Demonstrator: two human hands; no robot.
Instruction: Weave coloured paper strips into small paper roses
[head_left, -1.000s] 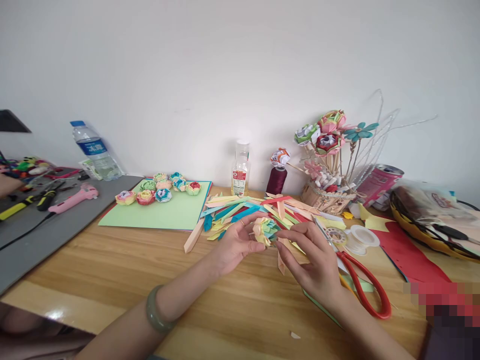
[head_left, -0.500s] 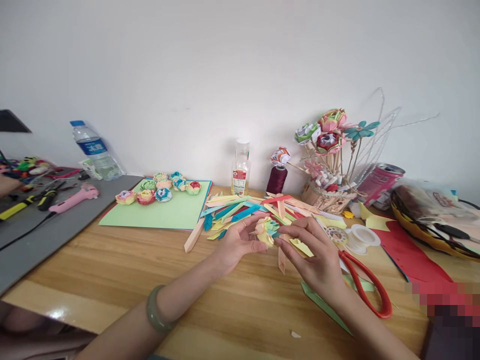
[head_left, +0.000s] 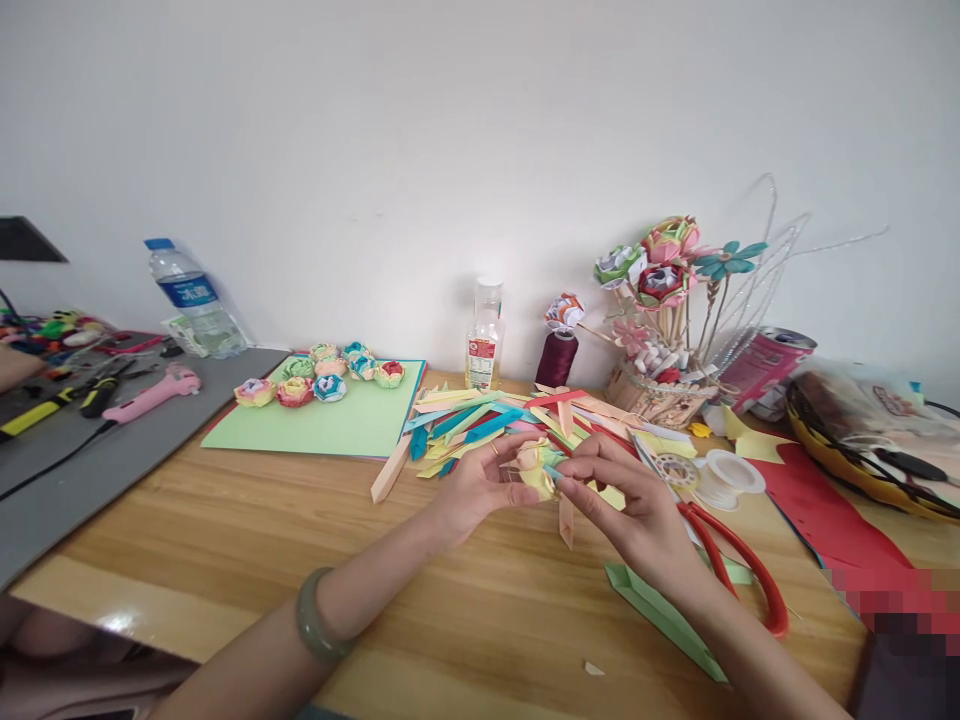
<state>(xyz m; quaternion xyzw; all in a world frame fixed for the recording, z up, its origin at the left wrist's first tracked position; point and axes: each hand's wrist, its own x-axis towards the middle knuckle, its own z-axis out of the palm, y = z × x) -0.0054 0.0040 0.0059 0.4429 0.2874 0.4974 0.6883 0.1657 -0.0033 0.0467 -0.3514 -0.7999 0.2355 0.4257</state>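
Between my two hands, over the front of the strip pile, is a small folded paper flower [head_left: 535, 468] in yellow, peach, green and blue. My left hand [head_left: 480, 485] is closed round its left side, thumb below and fingers behind. On the other side my right hand [head_left: 626, 495] pinches a blue bit of paper at the flower's right edge. Whether that blue bit is joined to the flower is hidden by the fingers. Behind the hands lies a heap of folded paper strips [head_left: 480, 422] in several colours. Red-handled scissors [head_left: 772, 590] lie under and beside my right wrist.
Several finished paper flowers [head_left: 295, 391] sit on green paper [head_left: 315, 430] at left. A clear bottle [head_left: 484, 350], thread spool [head_left: 556, 360] and flower basket [head_left: 660, 395] stand along the wall. Far left are a pink glue gun [head_left: 154, 395], a water bottle [head_left: 196, 300] and part of another person's hand [head_left: 15, 368].
The view has shifted slightly. My right fingers have turned a little at the flower's right edge, and the blue paper there now points toward my right thumb. My left hand keeps its hold.
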